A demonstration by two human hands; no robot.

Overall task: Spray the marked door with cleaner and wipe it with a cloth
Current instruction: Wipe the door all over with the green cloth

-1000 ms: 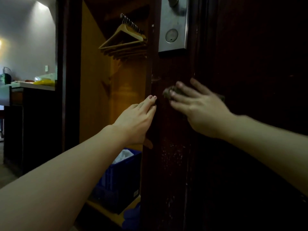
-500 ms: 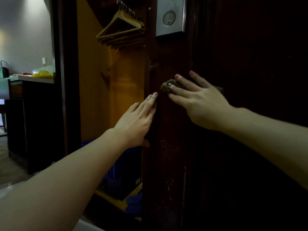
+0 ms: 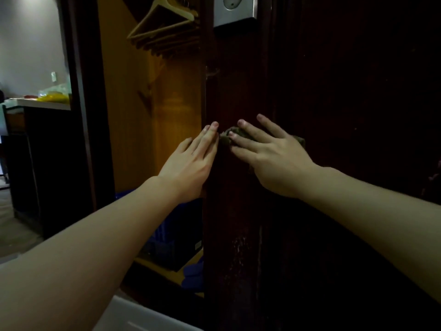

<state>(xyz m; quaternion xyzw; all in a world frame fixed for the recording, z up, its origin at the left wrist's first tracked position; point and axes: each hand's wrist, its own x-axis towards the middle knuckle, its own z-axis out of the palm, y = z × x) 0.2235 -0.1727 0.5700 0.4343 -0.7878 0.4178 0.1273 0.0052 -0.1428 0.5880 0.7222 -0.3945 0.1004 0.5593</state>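
Observation:
A dark brown wooden door (image 3: 334, 80) fills the right half of the view, standing ajar with its edge toward me. My right hand (image 3: 269, 156) lies flat with spread fingers on a small olive-brown cloth (image 3: 225, 139) and presses it against the door near the edge. My left hand (image 3: 191, 166) rests with straight fingers on the door's edge, its fingertips just beside the cloth. Pale streaks (image 3: 238, 249) mark the door lower down. No spray bottle is in sight.
A metal lock plate (image 3: 235, 10) sits on the door above the hands. Behind the door edge is a wooden closet with hangers (image 3: 164, 22) and a blue crate (image 3: 176, 230) on its floor. A counter (image 3: 40, 106) stands at the left.
Both hands and the cloth have slid down the door, away from the lock plate, and the cloth has shifted slightly toward the edge, closer to my left fingertips.

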